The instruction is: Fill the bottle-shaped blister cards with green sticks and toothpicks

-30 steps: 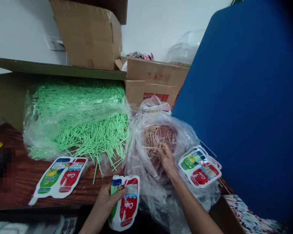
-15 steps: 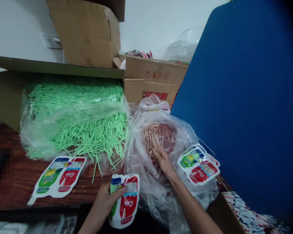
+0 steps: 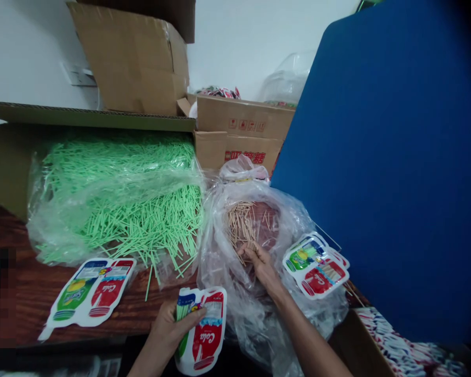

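Note:
My left hand [image 3: 170, 327] is closed on a bottle-shaped printed pouch [image 3: 207, 335], with green and red "Cola" halves; thin green sticks show through its left side. Inside an opened clear plastic bag [image 3: 294, 207], my right hand [image 3: 259, 262] is closed, fingertips pinched around a few thin brown sticks. More brown sticks [image 3: 241, 222] lie loose just beyond those fingers. To the right of that hand, several similar pouches [image 3: 317, 267] are stacked on the bag's edge. Another pouch [image 3: 92, 293] lies flat on the table, left of my left hand.
A large heap of thin green sticks [image 3: 141, 220] in clear plastic spills from a cardboard box [image 3: 8, 162] at left. Another carton [image 3: 255, 120] with red print stands behind the bag. A blue panel [image 3: 377, 157] bounds the right side. A box of printed packets [image 3: 392, 335] sits lower right.
The view has shifted slightly, so the scene sits a little lower and further left. My right hand stays in the bag at the brown sticks; my left hand keeps hold of the pouch.

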Motion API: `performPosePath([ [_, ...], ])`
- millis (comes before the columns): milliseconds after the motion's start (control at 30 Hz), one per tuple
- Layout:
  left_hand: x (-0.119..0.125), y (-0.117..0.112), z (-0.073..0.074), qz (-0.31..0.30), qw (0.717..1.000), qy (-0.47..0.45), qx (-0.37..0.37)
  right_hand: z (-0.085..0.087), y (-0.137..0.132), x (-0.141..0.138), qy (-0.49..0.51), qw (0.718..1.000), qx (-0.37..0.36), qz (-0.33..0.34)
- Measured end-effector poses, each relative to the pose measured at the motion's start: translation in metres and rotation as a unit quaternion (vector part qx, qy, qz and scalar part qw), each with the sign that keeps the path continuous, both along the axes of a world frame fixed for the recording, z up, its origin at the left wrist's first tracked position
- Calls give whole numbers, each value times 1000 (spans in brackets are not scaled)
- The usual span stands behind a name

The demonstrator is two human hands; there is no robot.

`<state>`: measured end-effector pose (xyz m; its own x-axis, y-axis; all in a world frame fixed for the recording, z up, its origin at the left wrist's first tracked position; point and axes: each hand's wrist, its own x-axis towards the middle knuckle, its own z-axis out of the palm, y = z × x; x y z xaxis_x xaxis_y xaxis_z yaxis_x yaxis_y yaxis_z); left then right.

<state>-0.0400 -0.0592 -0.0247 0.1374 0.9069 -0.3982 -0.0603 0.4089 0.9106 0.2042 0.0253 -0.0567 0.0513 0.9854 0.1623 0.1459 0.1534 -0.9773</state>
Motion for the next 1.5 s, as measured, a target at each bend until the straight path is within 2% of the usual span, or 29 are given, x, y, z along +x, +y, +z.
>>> performPosePath([
  [133,2,1,-1,-36,999,-1,18,26,-12,-1,-23,999,44,21],
  [233,3,2,5,-59,998,2,38,43,-23,-2,-36,998,39,46],
  [400,5,3,33,-121,982,19,147,62,-43,-8,-56,990,53,118],
  [533,9,1,61,-165,941,104,277,74,-55,-16,-62,977,71,190],
  [667,17,-3,77,-219,905,125,343,76,-63,-23,-61,966,102,231],
  [833,22,-6,78,-248,882,114,384,73,-66,-27,-48,963,103,243],
  [967,22,-7,78,-245,881,110,390,73,-66,-28,-41,962,83,256],
  [1267,22,-6,81,-248,865,123,418,77,-66,-31,-62,956,107,267],
  [1500,21,-7,79,-254,864,130,415,71,-65,-29,-60,954,117,271],
])
